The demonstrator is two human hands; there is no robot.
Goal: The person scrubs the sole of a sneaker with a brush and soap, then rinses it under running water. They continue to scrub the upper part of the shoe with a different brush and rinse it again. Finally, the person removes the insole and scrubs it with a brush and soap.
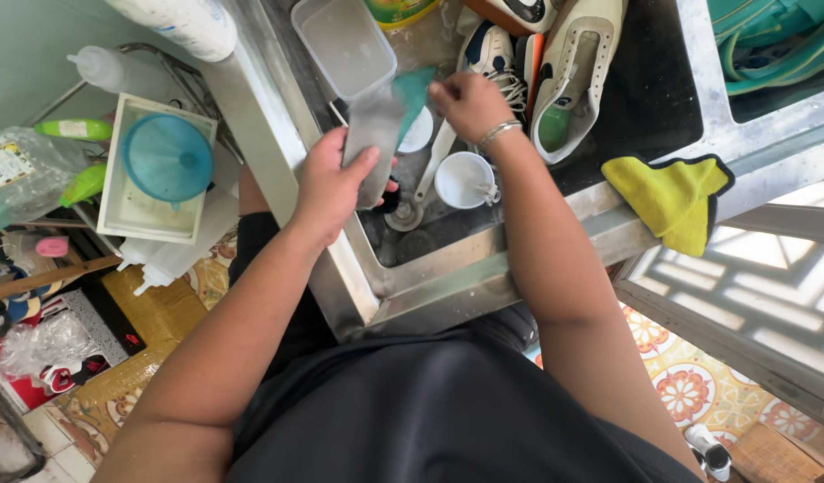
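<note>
1. The steel sink (403, 286) fills the middle of the view, its front corner pointing at the person; the basin runs up toward twelve o'clock.
2. A pale sneaker (577, 63) lies in the basin at one o'clock, sole side away, with a second laced shoe (492, 54) just beside it at twelve.
3. A yellow cloth (676, 192) with a dark edge hangs over the sink rim at three o'clock, well apart from both hands.
4. A clear rectangular plastic tub (340, 45) sits at eleven o'clock in the basin, beyond the left hand.
5. A white tray holding a blue funnel (166, 156) stands outside the sink at nine o'clock (squeeze bottles lie around it).
6. The left hand (327, 183) is closed around a clear plastic container (371, 143), thumb on its near face, holding it tilted over the basin at the centre.
7. The right hand (470, 103), a bracelet at the wrist, pinches a teal scrubbing cloth (414, 89) with bunched fingertips and presses it against the container's upper end.
8. A white cup (461, 179) rests on the basin floor at the centre, just below the right wrist.
9. A white spoon (430, 174) lies beside the cup, toward the left hand.
</note>
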